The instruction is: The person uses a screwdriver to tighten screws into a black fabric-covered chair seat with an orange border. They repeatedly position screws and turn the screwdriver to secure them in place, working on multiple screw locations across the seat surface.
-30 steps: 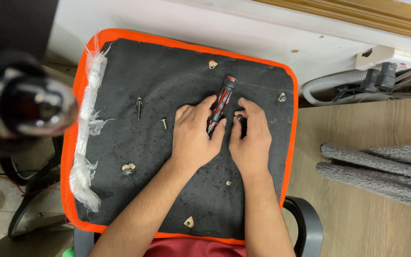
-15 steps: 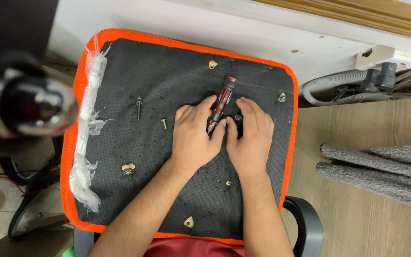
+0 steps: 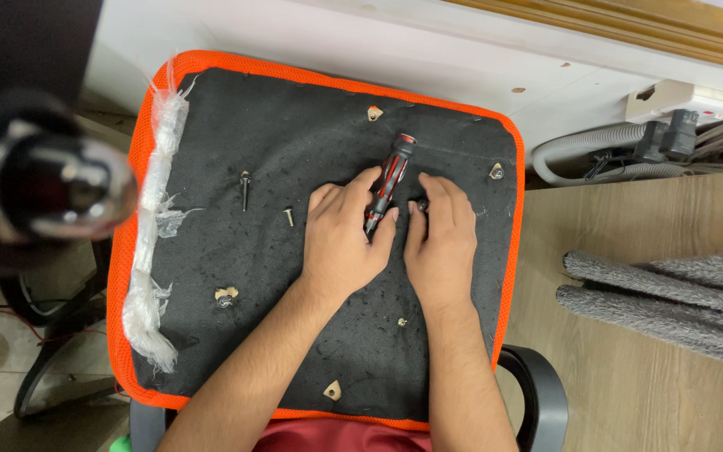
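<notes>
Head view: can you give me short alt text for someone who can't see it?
Seen from above, a person's left hand grips a red-and-black screwdriver against the black underside of an orange-edged seat cushion, with the right hand pressed flat beside the tip. Two loose screws lie on the fabric to the left, and a strip of clear plastic wrap runs along the left edge.

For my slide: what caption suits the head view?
Both hands hold a red-and-black screwdriver against a black orange-edged seat panel.

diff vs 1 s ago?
Barely any. The right hand slid slightly toward the screwdriver, fingers closing in beside its tip. The left hand keeps its grip on the screwdriver, same tilt. Loose screws and the seat cushion are unmoved.
</notes>
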